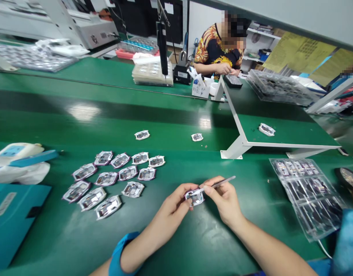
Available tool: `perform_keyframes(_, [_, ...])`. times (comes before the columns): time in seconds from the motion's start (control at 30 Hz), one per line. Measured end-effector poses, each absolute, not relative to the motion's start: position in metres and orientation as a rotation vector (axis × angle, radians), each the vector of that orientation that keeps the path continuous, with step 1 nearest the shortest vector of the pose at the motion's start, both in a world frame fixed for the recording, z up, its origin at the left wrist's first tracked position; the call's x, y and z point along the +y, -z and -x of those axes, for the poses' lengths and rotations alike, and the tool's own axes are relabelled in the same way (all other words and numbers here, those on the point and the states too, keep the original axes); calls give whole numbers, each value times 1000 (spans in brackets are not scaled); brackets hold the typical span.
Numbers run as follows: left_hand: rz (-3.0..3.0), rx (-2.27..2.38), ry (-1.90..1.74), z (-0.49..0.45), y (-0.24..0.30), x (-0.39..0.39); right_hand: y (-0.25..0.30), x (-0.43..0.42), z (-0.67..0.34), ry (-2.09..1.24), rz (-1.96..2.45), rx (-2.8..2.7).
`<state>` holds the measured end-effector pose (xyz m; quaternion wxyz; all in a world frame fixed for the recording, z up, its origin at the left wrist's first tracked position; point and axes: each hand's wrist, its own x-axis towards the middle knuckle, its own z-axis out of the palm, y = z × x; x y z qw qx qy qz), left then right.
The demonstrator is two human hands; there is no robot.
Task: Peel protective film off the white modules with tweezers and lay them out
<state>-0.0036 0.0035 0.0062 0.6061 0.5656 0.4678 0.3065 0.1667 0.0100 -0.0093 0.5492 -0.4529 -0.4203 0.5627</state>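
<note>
My left hand is closed around a small white-and-purple device housing, whose open side with electronics faces up. Between the thumb and fingers of my right hand is a slim grey tool that looks like tweezers. Its front end reaches the upper edge of the housing; the exact tip is hard to make out. To the left of my hands, several similar housings lie in loose rows on the green bench. Two more housings, one left and one right, rest farther back.
A raised shelf bears one housing. Below it, at right, lies a clear plastic tray with parts. A teal box stands at left. A black electric screwdriver hangs at the back, near a seated person.
</note>
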Motion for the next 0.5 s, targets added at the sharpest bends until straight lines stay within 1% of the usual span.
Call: perform_keyframes(0.5, [-1368, 1083, -699, 5, -5, 4, 6, 11, -168, -1284, 1112, -1091])
